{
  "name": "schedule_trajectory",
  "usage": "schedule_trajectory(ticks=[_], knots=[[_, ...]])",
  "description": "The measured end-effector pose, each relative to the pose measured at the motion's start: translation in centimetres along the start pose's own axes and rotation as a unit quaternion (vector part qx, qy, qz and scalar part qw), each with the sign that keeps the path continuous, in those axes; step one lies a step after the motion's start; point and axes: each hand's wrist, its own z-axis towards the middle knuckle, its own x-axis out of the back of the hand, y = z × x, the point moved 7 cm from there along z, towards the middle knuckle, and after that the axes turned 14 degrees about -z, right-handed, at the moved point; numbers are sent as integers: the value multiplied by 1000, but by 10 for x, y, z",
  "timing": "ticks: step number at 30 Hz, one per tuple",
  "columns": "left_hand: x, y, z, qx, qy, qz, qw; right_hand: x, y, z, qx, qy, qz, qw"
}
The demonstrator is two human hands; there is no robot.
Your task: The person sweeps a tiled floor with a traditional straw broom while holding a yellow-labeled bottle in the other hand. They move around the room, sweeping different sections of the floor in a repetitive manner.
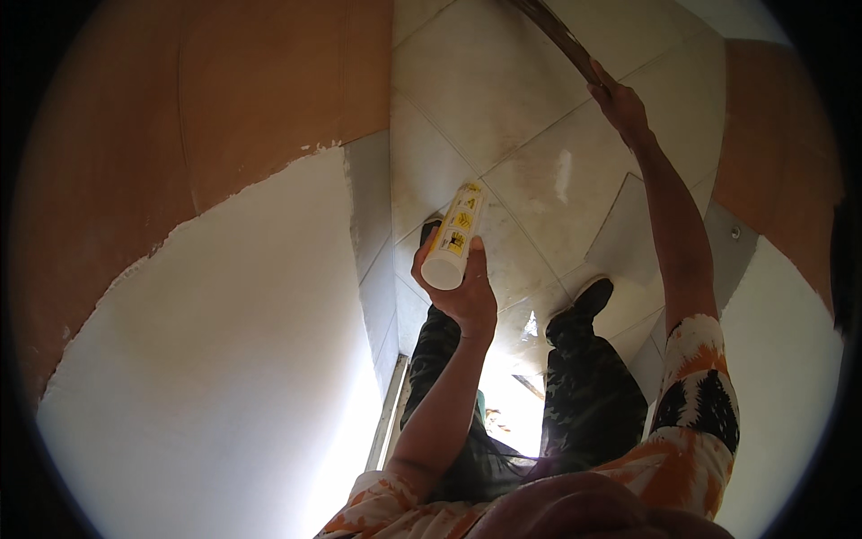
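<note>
My left hand (469,302) is wrapped round a white cylindrical bottle (455,235) with yellow printed pictures on its side. The bottle is tilted, its flat white base toward me and its yellow end pointing away over the floor tiles. At the upper right, my right arm is stretched far forward. The right hand (623,110) grips the near end of a long, dark brown strip (561,36), whose far part runs out of the picture at the top. I cannot make out the strip's material.
Pale square tiles cover the floor (530,171), with a whitish smear and a loose-looking grey tile (626,225) on the right. Walls painted orange above and white below (224,314) stand on both sides. My shoe (593,295) is on the floor; bright light enters behind my legs.
</note>
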Motion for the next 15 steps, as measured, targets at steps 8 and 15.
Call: schedule_trajectory(ticks=[8, 15], knots=[[-11, 8, -11, 33, 12, 21, 999, -23, 78, -217, -149, 40, 164, 974], [-6, -4, -5, 43, -18, 59, 997, -133, 54, -177, -268, 108, 282, 915]])
